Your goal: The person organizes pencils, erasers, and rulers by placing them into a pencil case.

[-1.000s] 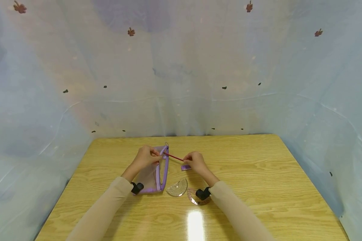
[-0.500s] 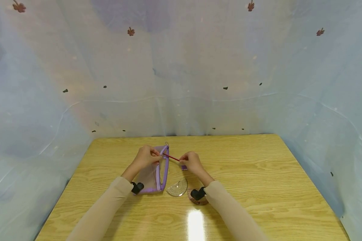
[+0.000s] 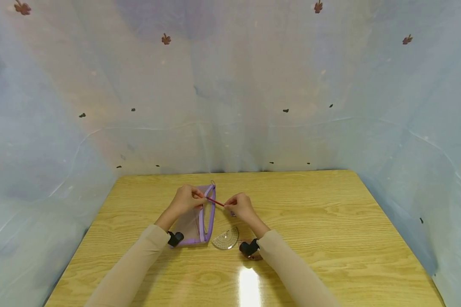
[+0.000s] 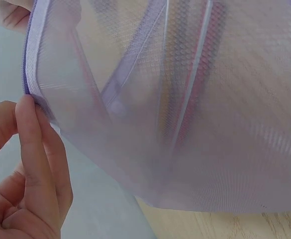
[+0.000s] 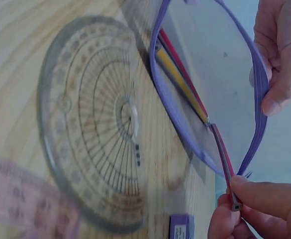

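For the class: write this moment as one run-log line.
left hand: pinches pouch edge | right hand: pinches red pencil, far end in pouch mouth | inside: yellow pencil | outside: clear protractor

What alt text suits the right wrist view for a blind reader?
A right hand pinches a red pencil reaching into the open mouth of a purple-edged mesh pouch, whose rim a left hand pinches. Inside lie a yellow pencil and a second red pencil; outside, a clear protractor and a pink protractor, cut off.

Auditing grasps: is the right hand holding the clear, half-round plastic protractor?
No, the right hand pinches a slim red-and-dark pencil; the protractor lies apart.
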Tool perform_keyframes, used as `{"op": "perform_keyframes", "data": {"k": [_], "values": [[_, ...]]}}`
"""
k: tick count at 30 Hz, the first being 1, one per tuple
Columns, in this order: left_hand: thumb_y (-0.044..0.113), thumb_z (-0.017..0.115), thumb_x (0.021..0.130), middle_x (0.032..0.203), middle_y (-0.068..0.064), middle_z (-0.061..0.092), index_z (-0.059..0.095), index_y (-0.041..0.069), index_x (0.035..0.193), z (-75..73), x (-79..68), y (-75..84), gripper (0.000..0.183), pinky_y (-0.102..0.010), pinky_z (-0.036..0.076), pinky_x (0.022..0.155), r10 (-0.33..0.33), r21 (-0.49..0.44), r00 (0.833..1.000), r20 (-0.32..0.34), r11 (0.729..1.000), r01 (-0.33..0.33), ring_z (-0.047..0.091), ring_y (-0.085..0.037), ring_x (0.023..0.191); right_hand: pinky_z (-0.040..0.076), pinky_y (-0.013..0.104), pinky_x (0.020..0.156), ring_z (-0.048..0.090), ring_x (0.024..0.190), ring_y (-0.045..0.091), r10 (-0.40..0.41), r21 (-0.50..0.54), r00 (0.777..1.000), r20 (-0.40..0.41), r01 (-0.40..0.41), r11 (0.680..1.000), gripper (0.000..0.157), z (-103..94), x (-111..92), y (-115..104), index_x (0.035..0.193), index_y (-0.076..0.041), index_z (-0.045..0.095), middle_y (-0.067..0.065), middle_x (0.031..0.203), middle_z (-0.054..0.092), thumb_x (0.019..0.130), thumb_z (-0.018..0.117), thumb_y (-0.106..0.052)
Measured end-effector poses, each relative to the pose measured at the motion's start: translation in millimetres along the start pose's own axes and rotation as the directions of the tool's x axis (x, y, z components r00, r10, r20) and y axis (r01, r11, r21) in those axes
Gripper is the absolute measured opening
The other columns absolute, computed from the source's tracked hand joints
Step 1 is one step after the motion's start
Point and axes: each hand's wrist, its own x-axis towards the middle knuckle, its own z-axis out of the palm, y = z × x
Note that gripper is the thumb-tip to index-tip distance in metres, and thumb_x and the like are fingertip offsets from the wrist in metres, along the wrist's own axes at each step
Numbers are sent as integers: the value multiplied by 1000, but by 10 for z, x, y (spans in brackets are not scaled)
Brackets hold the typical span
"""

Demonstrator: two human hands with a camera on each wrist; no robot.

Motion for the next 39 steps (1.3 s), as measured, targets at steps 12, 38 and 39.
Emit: {"op": "perform_keyframes", "data": {"k": [12,38,39], "values": [[3,74,89,73,-8,70,73,-5,88,-10,-12,11,9,-42,62,65,-16,3,1000,-7,1000,16,72,-28,66,47,19,49,67,65,31,21,78,1000,19,-22,997,7,73,-13,-87,85,7,75,13,72,71,87,75,0],[5,75,88,75,-6,72,73,-1,87,-12,-12,-24,7,-44,61,67,-9,-32,1000,0,999,9,72,-34,69,61,44,72,71,77,35,128,230,986,109,-150,961,11,273,-80,-237,88,9,75,12,77,73,83,79,0],[5,75,88,75,-6,72,73,-1,87,-12,-12,-29,7,-45,61,67,-6,-32,1000,0,999,6,72,-35,70,61,43,71,71,76,35,129,235,985,112,-153,960,11,280,-83,-244,88,9,75,12,77,73,83,80,0]]}}
